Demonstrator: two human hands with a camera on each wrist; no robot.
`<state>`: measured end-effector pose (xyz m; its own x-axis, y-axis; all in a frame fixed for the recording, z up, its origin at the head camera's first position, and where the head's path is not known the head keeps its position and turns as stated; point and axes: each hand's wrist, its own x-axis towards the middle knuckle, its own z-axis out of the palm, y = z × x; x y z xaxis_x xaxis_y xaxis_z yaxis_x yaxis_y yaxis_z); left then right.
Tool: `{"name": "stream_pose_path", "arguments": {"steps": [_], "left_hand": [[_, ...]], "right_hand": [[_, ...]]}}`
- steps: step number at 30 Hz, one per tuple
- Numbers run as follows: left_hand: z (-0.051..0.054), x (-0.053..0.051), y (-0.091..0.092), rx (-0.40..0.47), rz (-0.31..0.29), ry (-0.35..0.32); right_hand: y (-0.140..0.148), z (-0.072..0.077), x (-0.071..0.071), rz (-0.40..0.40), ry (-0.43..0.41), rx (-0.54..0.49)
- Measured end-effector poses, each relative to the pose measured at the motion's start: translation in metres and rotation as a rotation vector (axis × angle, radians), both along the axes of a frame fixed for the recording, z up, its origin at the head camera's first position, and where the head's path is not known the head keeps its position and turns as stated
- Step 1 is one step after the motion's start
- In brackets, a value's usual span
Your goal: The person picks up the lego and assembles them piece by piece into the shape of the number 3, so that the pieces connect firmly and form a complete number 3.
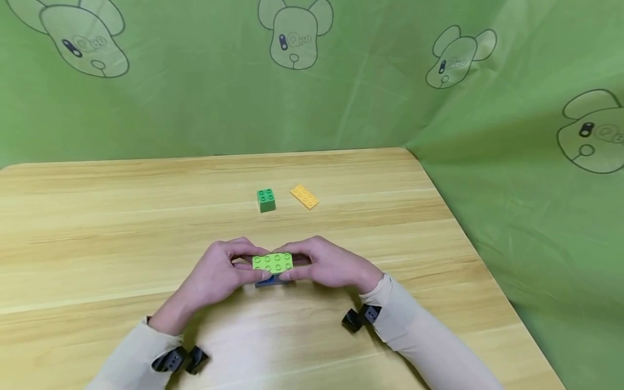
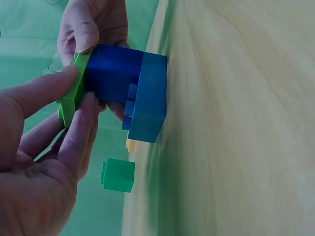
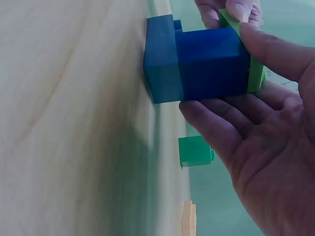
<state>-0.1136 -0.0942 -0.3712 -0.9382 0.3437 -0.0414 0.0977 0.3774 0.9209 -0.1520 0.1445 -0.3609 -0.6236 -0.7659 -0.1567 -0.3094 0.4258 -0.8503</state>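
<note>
A light green studded building plate [image 1: 273,262] lies across the top of a dark blue block [image 2: 113,73], which stands on a flatter teal-blue brick [image 2: 150,98] on the table. My left hand [image 1: 221,273] pinches the plate's left end between thumb and fingers. At the other end, my right hand [image 1: 329,264] grips the plate with its thumb, while its fingers [image 3: 216,123] reach along the side of the dark blue block. In the left wrist view the plate juts out past the block and looks slightly slanted. Whether its underside is fully seated I cannot tell.
Beyond the hands, a green square block [image 1: 266,201] and an orange-yellow flat plate [image 1: 304,196] lie on the wooden table [image 1: 122,216]. Green cloth [image 1: 205,108] hangs behind the table's back edge and along its right side.
</note>
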Motion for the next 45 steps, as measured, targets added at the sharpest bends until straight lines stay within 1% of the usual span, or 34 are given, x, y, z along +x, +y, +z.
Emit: {"name": "stream_pose_path", "arguments": {"steps": [4,8,11,16,19,22,24,28,30,32,35,39,43,45], "left_hand": [[0.0,0.0,-0.002,-0.03,-0.001,0.036],[0.0,0.0,-0.002,-0.029,-0.006,0.034],[-0.001,0.001,-0.002,-0.026,0.001,0.013],[-0.003,0.001,-0.003,-0.014,0.018,-0.051],[-0.004,0.002,-0.003,-0.013,0.011,-0.057],[-0.004,0.001,-0.004,-0.006,-0.01,-0.056],[-0.004,0.0,-0.006,0.027,-0.033,-0.063],[-0.002,-0.004,-0.013,0.124,-0.066,-0.089],[0.0,-0.006,-0.018,0.155,-0.068,-0.083],[0.003,-0.01,-0.025,0.158,-0.062,-0.047],[0.008,-0.015,-0.033,0.142,-0.033,0.007],[0.014,-0.023,-0.039,0.15,0.042,0.045],[0.012,-0.03,-0.037,0.174,0.127,0.091],[0.01,-0.034,-0.037,0.161,0.159,0.121]], "right_hand": [[-0.002,-0.001,-0.001,0.003,-0.023,-0.022],[-0.003,-0.003,-0.001,-0.003,-0.043,-0.038],[-0.003,-0.004,0.0,-0.011,-0.049,-0.042],[-0.004,-0.006,0.0,-0.019,-0.058,-0.043],[-0.004,-0.007,0.0,-0.022,-0.067,-0.044],[-0.004,-0.008,0.0,-0.023,-0.069,-0.034],[-0.003,-0.008,0.001,-0.024,-0.066,-0.021],[-0.003,-0.007,0.001,-0.028,-0.064,-0.004],[-0.004,-0.007,0.001,-0.029,-0.068,-0.004],[-0.005,-0.006,0.001,-0.031,-0.075,0.0],[-0.005,-0.005,0.0,-0.03,-0.063,0.012],[-0.005,-0.003,-0.001,-0.038,-0.033,0.029],[-0.003,-0.002,0.0,-0.054,-0.04,0.026],[-0.003,-0.003,0.001,-0.058,-0.054,0.016]]}}
